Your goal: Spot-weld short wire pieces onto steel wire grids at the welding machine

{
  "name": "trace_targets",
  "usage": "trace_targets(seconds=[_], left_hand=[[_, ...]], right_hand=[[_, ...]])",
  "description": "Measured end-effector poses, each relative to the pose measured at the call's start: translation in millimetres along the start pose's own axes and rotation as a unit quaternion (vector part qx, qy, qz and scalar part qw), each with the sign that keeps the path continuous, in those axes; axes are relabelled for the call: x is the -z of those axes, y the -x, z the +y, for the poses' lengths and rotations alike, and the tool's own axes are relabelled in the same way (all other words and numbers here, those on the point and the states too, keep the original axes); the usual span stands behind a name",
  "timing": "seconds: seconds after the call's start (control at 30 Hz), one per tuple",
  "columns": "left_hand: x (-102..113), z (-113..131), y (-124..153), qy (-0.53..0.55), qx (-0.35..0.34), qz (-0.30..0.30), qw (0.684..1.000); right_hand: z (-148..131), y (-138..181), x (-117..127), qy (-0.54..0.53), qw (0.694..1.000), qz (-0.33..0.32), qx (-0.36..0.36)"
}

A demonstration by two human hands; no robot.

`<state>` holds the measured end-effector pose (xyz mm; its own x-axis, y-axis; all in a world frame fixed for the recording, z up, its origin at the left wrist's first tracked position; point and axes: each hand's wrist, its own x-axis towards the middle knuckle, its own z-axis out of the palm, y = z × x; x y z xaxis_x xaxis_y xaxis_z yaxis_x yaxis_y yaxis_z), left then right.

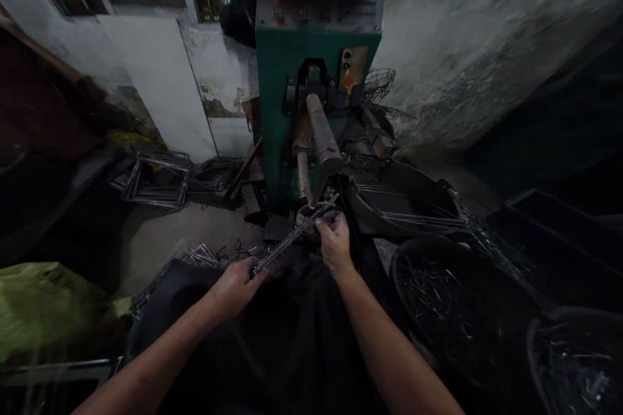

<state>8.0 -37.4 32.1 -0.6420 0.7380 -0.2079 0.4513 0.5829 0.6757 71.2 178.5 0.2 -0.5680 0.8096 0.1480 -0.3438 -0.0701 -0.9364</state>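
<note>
A narrow frame of thin metal wires [287, 243] slants up from my left hand toward the tip of a green spot welding machine [272, 110]. My left hand [236, 288] is closed around the near end of this wire frame. Close to its far end, the thumb and fingers of my right hand [335, 243] are pinched together on the wire; the fingertips partly hide what they grip. The far end lies just below the welder's slim lower rod [304, 175]. Above that rod juts a thick round metal arm [324, 136].
Stacked wire frames [156, 178] lie by the wall at left. Bent wires [202, 256] sit near my lap. At right are a basin with long wires [418, 217], a tub of short wire pieces [433, 288] and another tub [574, 363]. A yellow-green sack [43, 305] is at lower left.
</note>
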Motion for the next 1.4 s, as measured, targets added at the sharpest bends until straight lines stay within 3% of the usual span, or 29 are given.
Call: trace_targets(seconds=[0.17, 0.43, 0.8, 0.97, 1.13, 1.27, 1.4], left_hand=[[1.8, -1.6, -2.4, 0.004, 0.027, 0.022, 0.999], [6.9, 8.3, -4.9, 0.073, -0.001, -0.001, 0.997], [9.0, 5.0, -9.1, 0.07, -0.013, 0.012, 0.997], [7.5, 5.3, -8.0, 0.074, 0.003, -0.003, 0.997], [1.9, 7.3, -7.1, 0.039, 0.002, 0.008, 0.999], [-2.8, 13.8, -15.3, 0.052, -0.017, 0.01, 0.998], [-5.4, 22.5, -25.3, 0.068, -0.024, 0.003, 0.997]], right_hand=[[-1.4, -4.0, -3.6, 0.005, 1.0, 0.006, -0.005], [2.2, -9.6, -5.4, 0.048, 0.999, 0.006, 0.026], [6.7, -16.2, -8.7, 0.036, 0.999, 0.008, 0.023], [-0.6, -12.2, -8.3, 0.033, 0.999, -0.002, -0.033], [-6.8, 4.5, 10.3, 0.103, 0.991, -0.022, -0.081], [3.7, 15.8, 31.9, 0.168, 0.977, -0.063, -0.112], [12.3, 18.0, 40.1, 0.201, 0.971, -0.079, -0.101]])
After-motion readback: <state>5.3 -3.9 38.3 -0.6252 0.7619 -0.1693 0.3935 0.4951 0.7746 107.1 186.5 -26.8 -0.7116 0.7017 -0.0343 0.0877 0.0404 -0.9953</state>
